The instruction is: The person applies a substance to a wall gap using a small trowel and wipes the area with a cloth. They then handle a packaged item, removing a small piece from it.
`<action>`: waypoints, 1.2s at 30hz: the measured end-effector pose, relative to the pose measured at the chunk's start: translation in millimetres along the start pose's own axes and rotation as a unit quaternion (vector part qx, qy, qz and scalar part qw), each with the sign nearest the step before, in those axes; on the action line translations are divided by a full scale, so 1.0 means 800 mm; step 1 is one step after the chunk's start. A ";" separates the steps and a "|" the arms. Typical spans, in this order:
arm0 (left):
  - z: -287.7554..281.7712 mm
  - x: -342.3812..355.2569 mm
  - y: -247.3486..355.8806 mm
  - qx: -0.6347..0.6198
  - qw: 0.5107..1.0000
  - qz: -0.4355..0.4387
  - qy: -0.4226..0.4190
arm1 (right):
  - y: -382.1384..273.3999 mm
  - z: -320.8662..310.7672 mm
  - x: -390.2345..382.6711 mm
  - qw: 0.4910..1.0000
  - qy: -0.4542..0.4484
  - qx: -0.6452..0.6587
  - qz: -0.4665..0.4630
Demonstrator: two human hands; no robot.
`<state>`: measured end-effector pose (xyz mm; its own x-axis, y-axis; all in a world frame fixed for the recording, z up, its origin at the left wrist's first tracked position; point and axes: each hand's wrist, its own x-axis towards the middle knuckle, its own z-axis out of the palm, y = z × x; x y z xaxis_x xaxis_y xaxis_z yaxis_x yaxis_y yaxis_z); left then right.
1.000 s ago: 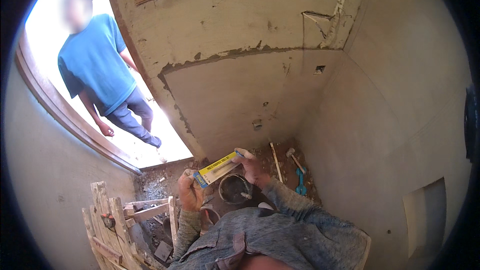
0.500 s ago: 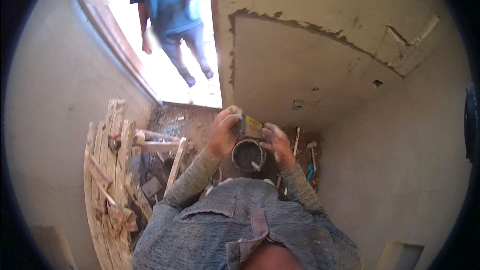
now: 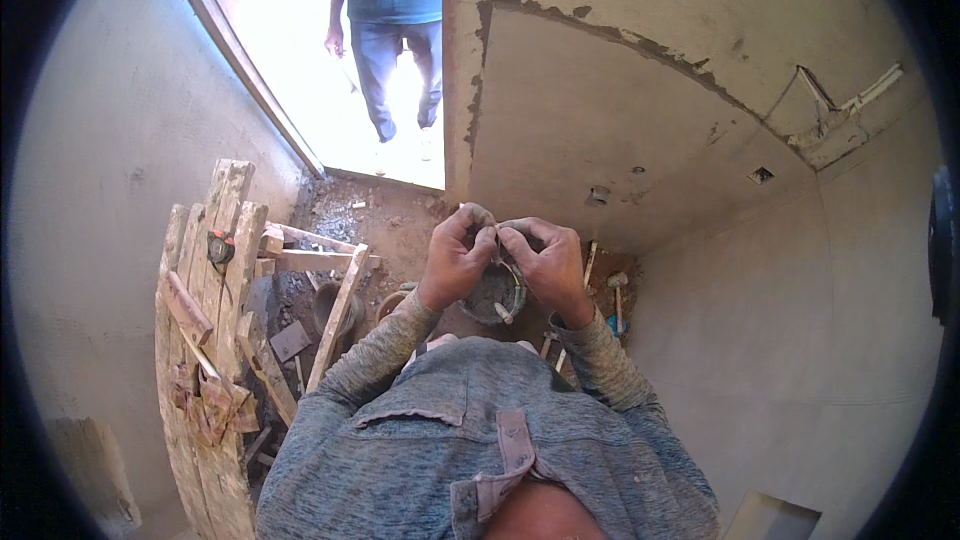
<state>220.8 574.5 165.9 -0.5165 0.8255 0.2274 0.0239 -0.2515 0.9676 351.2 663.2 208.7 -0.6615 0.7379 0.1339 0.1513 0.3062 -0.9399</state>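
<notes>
My left hand and my right hand meet in front of my chest, fingertips almost touching. Both have thumb and index finger pinched together. Whatever lies between the fingertips is too small or hidden to name. Just below them is a round dark bucket, partly covered by the hands, with grey material inside. A pale grip on its curved handle rests at the near rim.
On the left, rough planks carry a tape measure, a wooden-looking block and a crumpled cloth. A hammer lies at right. A person stands in the bright doorway. A patched wall rises ahead.
The dark box with a yellow label, held between my hands before, no longer shows. My hands have come together and pinched. The person in the doorway has shifted and lowered a raised hand.
</notes>
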 end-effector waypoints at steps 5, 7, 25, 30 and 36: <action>0.003 -0.006 -0.008 0.066 0.997 0.029 0.022 | 0.005 0.002 0.001 1.000 -0.004 -0.007 -0.006; 0.006 -0.006 -0.011 0.101 0.993 0.046 0.034 | 0.005 0.005 0.000 1.000 0.011 -0.001 -0.002; 0.030 -0.012 -0.015 0.138 0.990 -0.017 -0.003 | 0.040 0.003 -0.021 0.990 0.123 -0.062 -0.041; 0.038 -0.018 -0.017 0.166 0.986 0.026 -0.019 | 0.041 -0.009 -0.026 0.988 0.147 -0.025 0.024; 0.048 -0.019 -0.037 0.105 0.994 0.038 -0.009 | 0.100 -0.035 -0.024 0.977 0.176 0.115 0.028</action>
<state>260.8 589.1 138.0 -0.4912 0.8177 0.3003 0.2414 -0.2035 0.9489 396.8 690.2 139.7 -0.3577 0.9230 0.1418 -0.0163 0.1457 -0.9892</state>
